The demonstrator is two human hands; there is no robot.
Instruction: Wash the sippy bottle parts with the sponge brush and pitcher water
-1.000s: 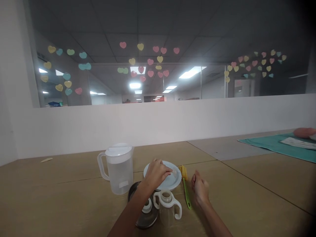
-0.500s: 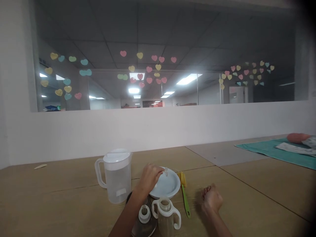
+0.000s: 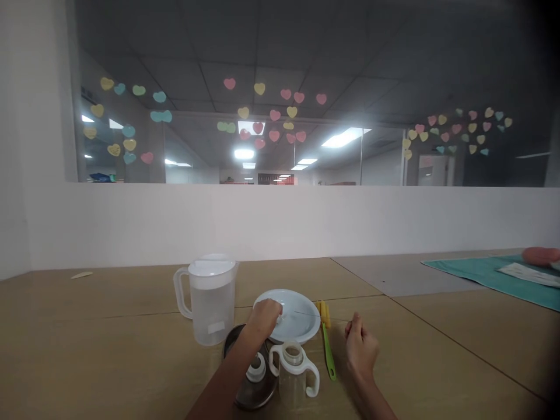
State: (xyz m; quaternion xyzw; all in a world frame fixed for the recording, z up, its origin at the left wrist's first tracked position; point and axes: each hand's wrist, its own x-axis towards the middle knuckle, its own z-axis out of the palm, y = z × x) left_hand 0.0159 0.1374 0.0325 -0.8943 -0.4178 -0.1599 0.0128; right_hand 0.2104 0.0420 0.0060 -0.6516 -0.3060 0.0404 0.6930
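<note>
Before you stretched one window (image 3: pixel 192 52), its paper hearts in three clusters; any writing on them was too small to read. Beneath it ran a white wall (image 3: pixel 271 224), then the bench (image 3: pixel 109 361). One teal cloth (image 3: pixel 476 280) lay far right, cut off by the frame, bearing one white cloth (image 3: pixel 529 273) and one pink thing (image 3: pixel 542 255), also cut off.

One lidded jug (image 3: pixel 213 306) stood upright on your left, its single pale label (image 3: pixel 216 327) unreadable. One pale blue plate (image 3: pixel 295 329) lay to its right. Nearer you sat one metal dish (image 3: pixel 256 399), partly hidden by your left forearm, and just beside it one clear two-handled bottle (image 3: pixel 292 382), upright and uncapped. One brush (image 3: pixel 328 353), yellow head and green handle, lay right of the plate.

Your left hand (image 3: pixel 279 308) was over the plate's left side, fingers together on one small clear piece (image 3: pixel 279 319), blurred and half covered. Your right hand (image 3: pixel 351 325), right of the brush, was pinched on one thin rod (image 3: pixel 306 314) reaching across to the plate. One white collar (image 3: pixel 255 370) sat in the dish, half behind your forearm.
</note>
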